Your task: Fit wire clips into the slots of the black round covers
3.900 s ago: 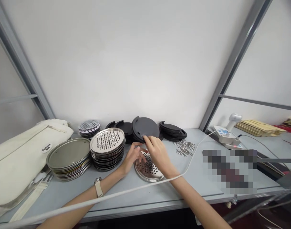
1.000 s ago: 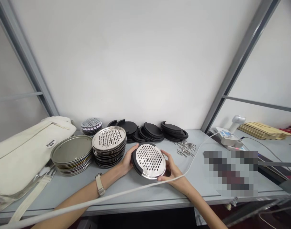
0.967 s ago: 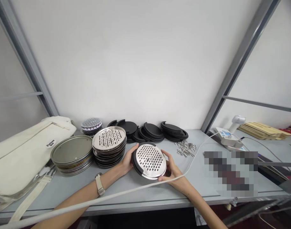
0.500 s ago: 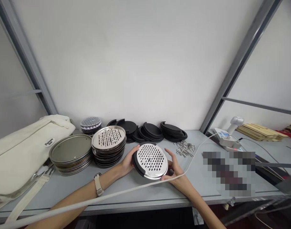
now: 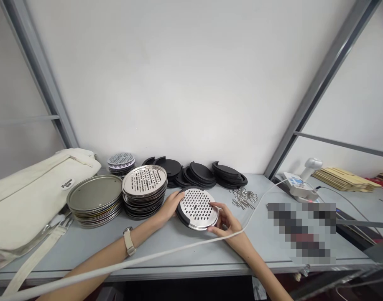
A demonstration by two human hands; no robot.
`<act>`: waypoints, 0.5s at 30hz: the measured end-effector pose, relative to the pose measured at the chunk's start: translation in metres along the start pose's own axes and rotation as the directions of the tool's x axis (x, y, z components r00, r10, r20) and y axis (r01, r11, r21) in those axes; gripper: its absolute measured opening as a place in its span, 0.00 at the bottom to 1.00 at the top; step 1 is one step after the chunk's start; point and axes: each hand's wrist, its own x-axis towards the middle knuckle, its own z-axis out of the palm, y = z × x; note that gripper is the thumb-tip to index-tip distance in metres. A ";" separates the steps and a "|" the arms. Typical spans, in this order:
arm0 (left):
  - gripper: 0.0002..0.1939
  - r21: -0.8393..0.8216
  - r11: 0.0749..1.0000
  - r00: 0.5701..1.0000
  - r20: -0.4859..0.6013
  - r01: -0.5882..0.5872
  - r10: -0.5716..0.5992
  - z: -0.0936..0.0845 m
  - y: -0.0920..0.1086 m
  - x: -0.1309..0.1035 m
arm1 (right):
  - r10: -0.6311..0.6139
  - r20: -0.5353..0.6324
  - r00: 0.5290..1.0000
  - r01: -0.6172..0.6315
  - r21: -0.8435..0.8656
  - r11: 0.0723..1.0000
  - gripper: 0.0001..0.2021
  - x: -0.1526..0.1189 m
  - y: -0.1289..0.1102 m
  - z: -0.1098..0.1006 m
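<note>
A round metal grater plate [image 5: 199, 205] with rows of slots is held low over the middle of the table, its face tilted toward me. A black curved holder [image 5: 183, 216] wraps around its left edge. My left hand [image 5: 171, 207] is closed on that black left side, thumb on top. On the right, my right hand [image 5: 228, 225] pinches the plate's edge, index finger on the slotted face and thumb at the lower rim. A stack of similar slotted plates [image 5: 144, 182] stands left of my hands. Several black holders [image 5: 202, 171] lie behind the plate.
Plain round lids [image 5: 95, 194] are piled at left beside a cream bag [image 5: 31, 192]. Smaller slotted discs [image 5: 121, 160] sit behind. Metal clips [image 5: 244, 197] lie right of the plate. A white cord [image 5: 179, 249] crosses in front. A scanner [image 5: 310, 167] stands at right.
My right index finger has come down onto the plate's face from beside it. The plate has tipped and shifted slightly left. My left hand keeps its hold; the view has moved a little.
</note>
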 end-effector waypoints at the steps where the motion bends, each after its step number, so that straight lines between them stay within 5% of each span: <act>1: 0.09 0.143 0.987 0.996 -0.028 -0.079 0.084 -0.001 0.000 0.000 | 0.006 -0.003 1.000 -0.006 -0.005 1.000 0.31 0.001 0.003 0.000; 3: 0.09 0.448 0.875 0.977 -0.021 -0.182 0.214 -0.002 0.001 -0.001 | 0.015 0.003 1.000 -0.015 -0.010 1.000 0.30 0.003 0.008 0.001; 6: 0.11 0.699 0.675 0.958 0.057 -0.238 0.279 -0.004 0.001 -0.002 | 0.022 0.004 1.000 -0.022 -0.051 0.998 0.29 0.003 0.008 0.002; 10: 0.14 0.847 0.426 0.921 0.167 -0.317 0.353 -0.008 -0.002 0.000 | 0.020 0.018 1.000 -0.017 -0.140 0.990 0.25 0.001 0.000 0.002; 15: 0.14 0.899 0.307 0.918 0.201 -0.312 0.343 -0.009 -0.002 0.001 | 0.004 0.040 0.999 0.003 -0.167 0.986 0.22 -0.001 -0.006 0.004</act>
